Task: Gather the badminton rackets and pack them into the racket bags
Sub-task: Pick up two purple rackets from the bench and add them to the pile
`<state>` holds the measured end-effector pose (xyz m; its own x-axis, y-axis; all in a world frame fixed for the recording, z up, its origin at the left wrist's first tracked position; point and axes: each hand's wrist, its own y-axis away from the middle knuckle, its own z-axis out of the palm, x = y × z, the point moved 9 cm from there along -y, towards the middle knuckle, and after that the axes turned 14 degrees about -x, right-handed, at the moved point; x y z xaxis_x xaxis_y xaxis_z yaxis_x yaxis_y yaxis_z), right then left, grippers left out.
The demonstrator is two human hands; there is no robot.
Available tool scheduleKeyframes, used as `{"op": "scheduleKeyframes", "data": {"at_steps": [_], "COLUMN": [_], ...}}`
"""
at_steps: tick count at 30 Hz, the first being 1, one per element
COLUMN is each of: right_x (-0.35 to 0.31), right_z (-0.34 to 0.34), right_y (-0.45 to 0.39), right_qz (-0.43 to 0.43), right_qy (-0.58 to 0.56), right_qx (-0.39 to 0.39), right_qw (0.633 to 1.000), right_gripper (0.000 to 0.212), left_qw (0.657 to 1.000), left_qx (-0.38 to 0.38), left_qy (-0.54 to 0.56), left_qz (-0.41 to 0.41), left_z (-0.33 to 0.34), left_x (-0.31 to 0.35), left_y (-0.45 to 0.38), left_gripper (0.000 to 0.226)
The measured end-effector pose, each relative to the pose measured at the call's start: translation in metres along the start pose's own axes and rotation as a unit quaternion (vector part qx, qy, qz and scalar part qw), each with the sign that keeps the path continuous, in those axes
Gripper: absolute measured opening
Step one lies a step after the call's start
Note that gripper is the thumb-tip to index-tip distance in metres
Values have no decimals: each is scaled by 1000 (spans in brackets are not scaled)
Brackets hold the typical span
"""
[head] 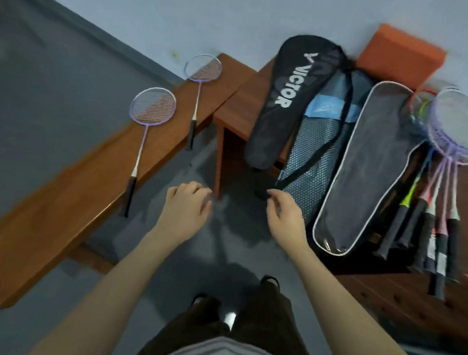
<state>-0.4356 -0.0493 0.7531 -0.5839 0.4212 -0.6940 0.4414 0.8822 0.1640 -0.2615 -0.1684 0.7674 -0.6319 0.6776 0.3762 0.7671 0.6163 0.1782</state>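
Two purple rackets lie on the long wooden bench (65, 196): the nearer racket (145, 136) at centre-left and the farther racket (199, 87) behind it. A black Victor bag (287, 99), a blue mesh bag (317, 154) and a dark bag with white piping (367, 167) lie side by side on the right. A bundle of several rackets (441, 186) rests to the right of the bags. My left hand (186, 207) hovers over the floor with loosely curled fingers, holding nothing. My right hand (282, 211) is beside the mesh bag's black strap; whether it pinches the strap is unclear.
An orange block (402, 53) stands against the wall behind the bags. A second wooden bench (241, 105) carries the bags. Grey floor (224, 244) lies between the benches, where my legs and shoes show. A perforated wooden surface (409, 305) is at lower right.
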Motion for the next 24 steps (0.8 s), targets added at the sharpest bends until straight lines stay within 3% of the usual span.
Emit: {"op": "scheduleKeyframes", "data": {"at_steps": [4, 9, 14, 20, 24], "right_x": [-10, 6, 0, -14, -13], "right_z": [71, 144, 190, 215, 222], "right_y": [-23, -62, -118, -192, -229], "right_qz": [52, 162, 165, 162, 193], "right_qy": [22, 36, 12, -32, -48], "right_qx": [-125, -279, -324, -344, -352], "right_qw": [991, 946, 932, 925, 915], "right_gripper": [32, 31, 28, 29, 25], "left_qw": [989, 945, 885, 827, 815], "left_qx": [-56, -212, -217, -247, -224], "left_qy": [52, 70, 223, 289, 317], "left_qz": [-126, -238, -347, -414, -429], "left_z": [23, 85, 106, 96, 75], "left_x": [-87, -166, -239, -306, -343], "left_y": [30, 53, 48, 12, -25], "left_gripper": [30, 37, 36, 32, 28]}}
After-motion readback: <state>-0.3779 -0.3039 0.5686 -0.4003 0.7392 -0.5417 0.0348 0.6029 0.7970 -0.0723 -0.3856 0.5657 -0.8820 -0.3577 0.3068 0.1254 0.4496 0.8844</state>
